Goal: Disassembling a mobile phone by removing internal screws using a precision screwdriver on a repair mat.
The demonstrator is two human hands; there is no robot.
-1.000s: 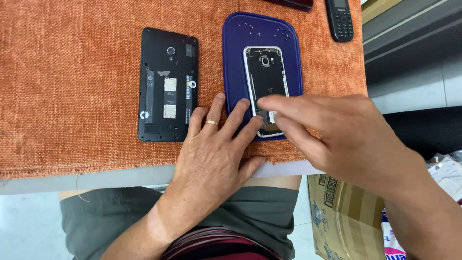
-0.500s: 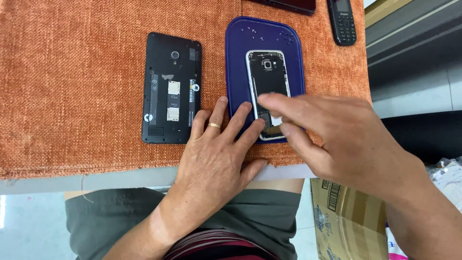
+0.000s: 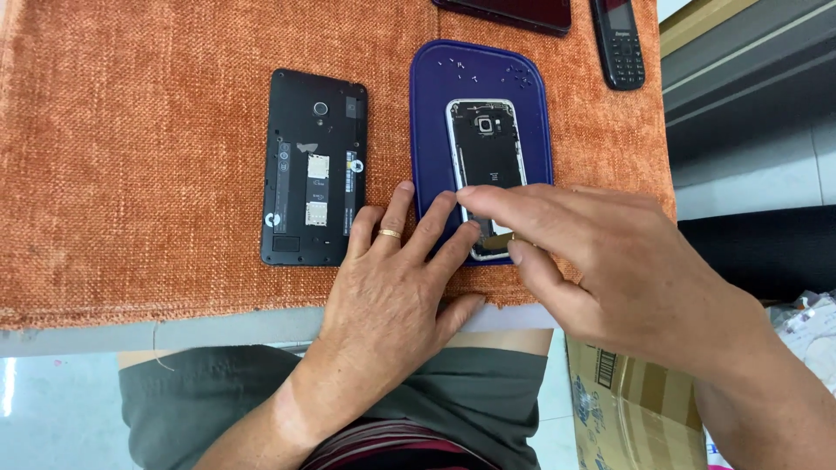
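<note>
Your left hand (image 3: 396,296) lies flat, fingers spread, steadying the opened silver-framed smartphone (image 3: 486,161) on the blue rubber mat (image 3: 431,130) near the counter's front edge. Your right hand (image 3: 601,252) pinches at its lower end; whether anything is held is hidden. It looks light, fragile; grip the frame edges.

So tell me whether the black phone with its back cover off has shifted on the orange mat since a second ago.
No. The black phone lies just as close to the blue pad and to the orange mat's front edge.
</note>
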